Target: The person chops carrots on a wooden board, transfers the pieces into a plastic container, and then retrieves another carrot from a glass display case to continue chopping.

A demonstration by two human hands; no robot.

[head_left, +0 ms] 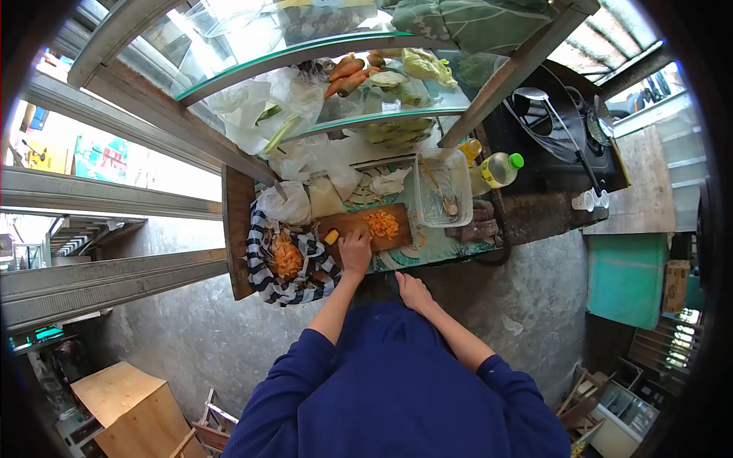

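My left hand point(355, 252) lies on the wooden cutting board point(353, 222), its fingers spread a little on the wood. Just left of its fingertips is an orange carrot piece point(331, 237). Diced carrot point(382, 224) is heaped on the board beyond my left hand. At the counter's front edge, my right hand point(414, 291) is closed around a dark knife point(393, 282), held low and only partly visible. Orange peelings point(286, 256) fill a bag with black and white stripes point(263, 284) left of the board.
A clear plastic container point(443, 191) holding a spoon stands behind the board, near a green-capped bottle point(499, 170). Glass shelves point(382, 118) with carrots and greens rise above the counter. A black stove point(550, 137) is at the right; a wooden box point(137, 404) stands lower left.
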